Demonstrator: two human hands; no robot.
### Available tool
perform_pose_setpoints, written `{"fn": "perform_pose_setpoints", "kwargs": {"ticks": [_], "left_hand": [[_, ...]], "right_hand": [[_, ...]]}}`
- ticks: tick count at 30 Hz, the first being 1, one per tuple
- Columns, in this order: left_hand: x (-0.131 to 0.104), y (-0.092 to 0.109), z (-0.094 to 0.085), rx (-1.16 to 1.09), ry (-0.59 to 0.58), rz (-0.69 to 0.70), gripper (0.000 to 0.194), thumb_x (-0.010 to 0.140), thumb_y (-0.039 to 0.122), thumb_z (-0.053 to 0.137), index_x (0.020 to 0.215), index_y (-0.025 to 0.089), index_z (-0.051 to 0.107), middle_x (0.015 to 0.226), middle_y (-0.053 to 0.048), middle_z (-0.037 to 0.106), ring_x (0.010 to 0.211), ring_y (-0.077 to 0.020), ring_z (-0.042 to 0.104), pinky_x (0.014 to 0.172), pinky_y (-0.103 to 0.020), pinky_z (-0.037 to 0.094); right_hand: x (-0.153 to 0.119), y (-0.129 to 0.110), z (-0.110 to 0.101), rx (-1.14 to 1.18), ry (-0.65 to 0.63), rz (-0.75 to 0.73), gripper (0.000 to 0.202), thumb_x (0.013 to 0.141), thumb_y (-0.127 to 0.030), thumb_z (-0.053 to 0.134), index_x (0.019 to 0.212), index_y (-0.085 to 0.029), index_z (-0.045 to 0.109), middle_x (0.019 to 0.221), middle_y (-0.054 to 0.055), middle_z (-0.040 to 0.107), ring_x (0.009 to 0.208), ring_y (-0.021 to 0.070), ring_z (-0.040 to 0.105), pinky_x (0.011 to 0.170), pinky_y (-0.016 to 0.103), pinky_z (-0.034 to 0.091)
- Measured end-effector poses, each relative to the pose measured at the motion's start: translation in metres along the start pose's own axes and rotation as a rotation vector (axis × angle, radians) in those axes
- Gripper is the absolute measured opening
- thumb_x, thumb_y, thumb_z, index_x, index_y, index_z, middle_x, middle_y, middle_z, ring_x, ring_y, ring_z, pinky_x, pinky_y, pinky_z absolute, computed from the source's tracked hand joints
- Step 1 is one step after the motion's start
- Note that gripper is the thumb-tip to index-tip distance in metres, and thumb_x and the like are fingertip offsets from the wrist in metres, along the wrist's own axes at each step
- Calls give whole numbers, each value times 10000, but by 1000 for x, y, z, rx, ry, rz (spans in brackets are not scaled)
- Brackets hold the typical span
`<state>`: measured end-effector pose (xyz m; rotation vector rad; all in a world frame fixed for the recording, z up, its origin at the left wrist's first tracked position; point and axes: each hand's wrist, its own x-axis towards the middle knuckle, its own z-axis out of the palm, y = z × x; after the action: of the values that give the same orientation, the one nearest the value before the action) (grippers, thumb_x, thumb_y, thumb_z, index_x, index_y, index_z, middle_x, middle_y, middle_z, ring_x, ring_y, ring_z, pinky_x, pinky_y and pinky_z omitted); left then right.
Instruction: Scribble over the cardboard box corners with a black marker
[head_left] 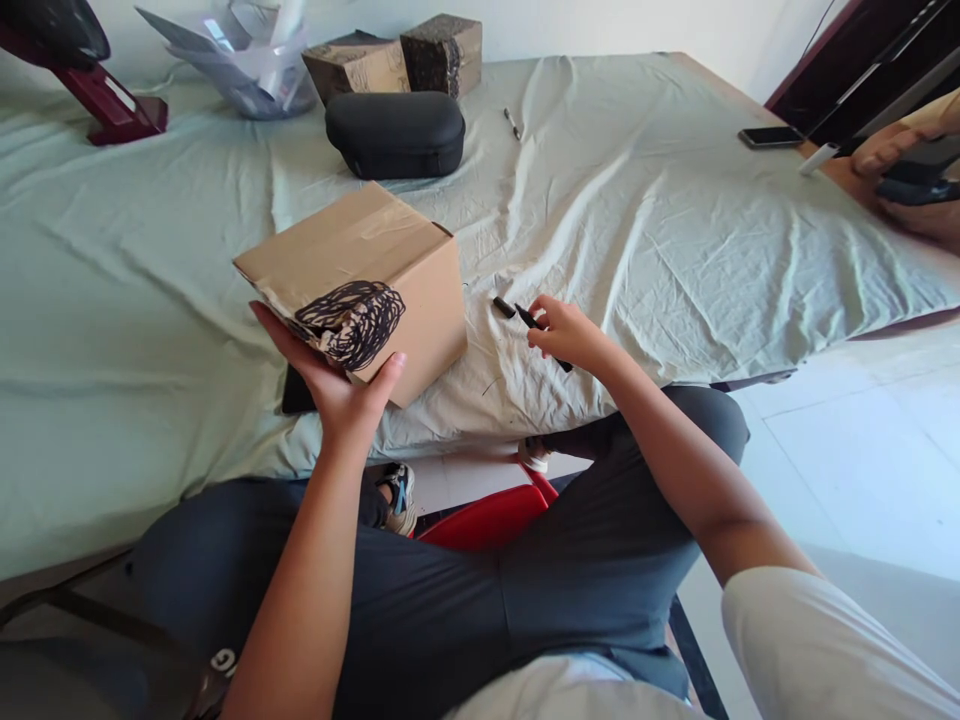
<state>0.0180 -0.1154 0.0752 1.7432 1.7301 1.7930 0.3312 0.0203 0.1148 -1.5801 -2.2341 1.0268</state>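
A cardboard box (pixel 431 310) with black scribbles round a torn corner is tilted near the table's front edge. My left hand (pixel 334 385) grips its lower left side, thumb on the near face and fingers partly hidden beneath. To the right, my right hand (pixel 562 332) has its fingers closed on a black marker (pixel 564 364), whose tip points up and left. The marker's black cap (pixel 503 307) lies off it on the cloth, just left of the tip. A dark flat object (pixel 297 392) shows partly under my left hand.
Behind the box are a black case (pixel 395 135), two scribbled boxes (pixel 442 55), a plastic basket (pixel 259 75) and a dark red stand (pixel 127 115). A pen (pixel 511 124) and a phone (pixel 771 138) lie further right. Another person's hands (pixel 919 170) hold a dark object.
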Motion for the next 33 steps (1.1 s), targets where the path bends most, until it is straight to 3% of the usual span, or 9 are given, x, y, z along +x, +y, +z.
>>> {"fn": "perform_pose_setpoints", "kwargs": {"ticks": [2, 4, 8, 12, 19, 23, 26, 30, 33], "left_hand": [[2, -2, -1, -17, 101, 119, 1284, 788, 656, 947, 1815, 377, 229, 1952, -99, 171, 1853, -432, 29, 1519, -693, 75], [4, -4, -3, -37, 122, 223, 1348, 770, 679, 951, 1838, 402, 176, 1969, -73, 73, 1852, -438, -7, 1515, -693, 85], [8, -6, -7, -35, 82, 232, 1333, 805, 607, 959, 1842, 461, 135, 1976, -39, 41, 1851, -435, 19, 1506, -706, 139], [7, -4, -7, -37, 75, 265, 1386, 781, 604, 970, 1851, 446, 102, 1971, -58, 63, 1849, -439, 64, 1509, -703, 121], [4, 1, -5, -29, 94, 186, 1343, 784, 611, 949, 1839, 423, 139, 1962, -74, 70, 1849, -444, 68, 1497, -719, 149], [6, -2, -5, -44, 94, 227, 1476, 711, 654, 977, 1855, 337, 102, 1938, -142, 109, 1817, -467, 194, 1498, -672, 179], [4, -1, -5, -37, 97, 160, 1477, 702, 663, 974, 1852, 338, 105, 1900, -154, 195, 1804, -449, 240, 1499, -621, 220], [1, 7, -6, 31, 99, 40, 1436, 743, 710, 918, 1845, 336, 76, 1895, -157, 211, 1819, -429, 208, 1502, -604, 239], [1, 11, -7, 51, 84, 29, 1431, 762, 686, 921, 1847, 321, 62, 1904, -164, 200, 1823, -424, 201, 1506, -598, 233]], "right_hand": [[0, 1, 0, -208, 8, 4, 211, 912, -164, 648, 1120, -200, 662, 981, 118, 841, 847, 272, 765, 762, 378, 512], [1, 3, 1, -331, 13, 7, 207, 933, -199, 649, 1122, -181, 731, 1093, 165, 848, 987, 322, 771, 785, 387, 499], [6, 7, 6, -421, -15, 25, 264, 942, -203, 634, 1149, -159, 791, 1147, 190, 852, 1035, 342, 770, 774, 387, 481], [13, 7, 12, -437, 2, 5, 323, 946, -182, 629, 1205, -152, 819, 1185, 190, 865, 1084, 345, 779, 812, 384, 494], [24, 1, 27, -432, 93, 19, 415, 1014, -174, 560, 1371, -156, 772, 1294, 190, 842, 1182, 359, 772, 875, 387, 519], [31, -4, 40, -444, 205, 25, 435, 1091, -294, 564, 1490, -154, 666, 1483, 233, 725, 1297, 394, 699, 916, 420, 536], [39, -8, 49, -470, 227, 13, 393, 1140, -349, 518, 1451, -162, 669, 1519, 244, 677, 1374, 399, 636, 962, 434, 535], [48, -12, 55, -442, 246, 5, 338, 1150, -295, 445, 1365, -164, 670, 1473, 240, 704, 1321, 372, 646, 964, 430, 527], [51, -11, 54, -343, 283, 23, 363, 1154, -311, 373, 1369, -172, 630, 1421, 236, 736, 1153, 358, 696, 892, 429, 517]]}}
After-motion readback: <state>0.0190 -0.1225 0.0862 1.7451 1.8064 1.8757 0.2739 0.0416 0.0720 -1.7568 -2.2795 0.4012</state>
